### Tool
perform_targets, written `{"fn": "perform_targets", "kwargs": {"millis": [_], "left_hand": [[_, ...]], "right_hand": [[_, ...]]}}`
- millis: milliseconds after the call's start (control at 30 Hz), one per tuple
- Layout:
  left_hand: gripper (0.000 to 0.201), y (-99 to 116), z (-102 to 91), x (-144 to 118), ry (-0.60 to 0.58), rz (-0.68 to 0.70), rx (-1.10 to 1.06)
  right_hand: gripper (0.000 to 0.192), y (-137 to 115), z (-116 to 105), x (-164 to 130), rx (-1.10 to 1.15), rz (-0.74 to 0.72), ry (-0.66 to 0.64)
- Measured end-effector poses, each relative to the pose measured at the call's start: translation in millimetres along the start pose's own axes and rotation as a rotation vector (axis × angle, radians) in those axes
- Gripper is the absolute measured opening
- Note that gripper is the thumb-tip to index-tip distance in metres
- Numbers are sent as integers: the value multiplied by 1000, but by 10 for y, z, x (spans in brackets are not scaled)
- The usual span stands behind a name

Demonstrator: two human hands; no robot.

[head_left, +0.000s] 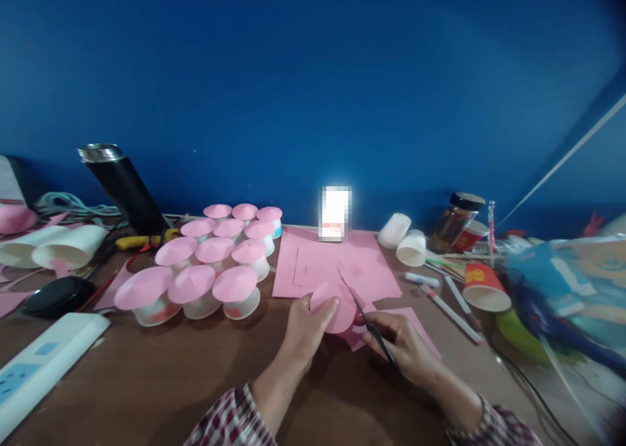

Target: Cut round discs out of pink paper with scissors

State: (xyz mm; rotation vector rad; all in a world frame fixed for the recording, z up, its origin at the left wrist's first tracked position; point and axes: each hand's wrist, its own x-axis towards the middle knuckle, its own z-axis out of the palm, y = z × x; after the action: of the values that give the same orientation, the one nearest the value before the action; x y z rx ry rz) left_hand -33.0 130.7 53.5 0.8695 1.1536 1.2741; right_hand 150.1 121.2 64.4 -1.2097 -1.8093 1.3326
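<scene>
My left hand pinches a pink paper circle at its left side, thumb on top. In my right hand is a pair of scissors, its blades pointing up and left beside the circle's right edge. Whether the blades touch the paper I cannot tell. A pink paper scrap lies under and beside my right hand. Behind both hands is a pink paper sheet flat on the table. To the left stand several paper cups topped with shallow pink paper cones.
A white power strip and a black flask are at left. A lit phone-like screen stands by the blue wall. Toward the right are white cups, markers, a red cup and a dark-lidded jar.
</scene>
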Motion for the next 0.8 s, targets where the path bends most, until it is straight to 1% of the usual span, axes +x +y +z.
{"fn": "perform_targets", "kwargs": {"millis": [233, 400, 633, 700, 800], "left_hand": [[35, -1, 5, -6, 3, 3, -6], [37, -39, 16, 14, 58, 3, 55], [38, -57, -41, 25, -33, -9, 88], [38, -54, -35, 15, -36, -3, 74], [37, -37, 0, -7, -12, -8, 39]], "right_hand": [[29, 8, 2, -1, 2, 12, -13], [27, 24, 1, 8, -27, 15, -7], [28, -8, -10, 10, -89, -17, 11], [27, -6, -14, 10, -95, -27, 10], [27, 2, -15, 8, -70, -13, -2]]}}
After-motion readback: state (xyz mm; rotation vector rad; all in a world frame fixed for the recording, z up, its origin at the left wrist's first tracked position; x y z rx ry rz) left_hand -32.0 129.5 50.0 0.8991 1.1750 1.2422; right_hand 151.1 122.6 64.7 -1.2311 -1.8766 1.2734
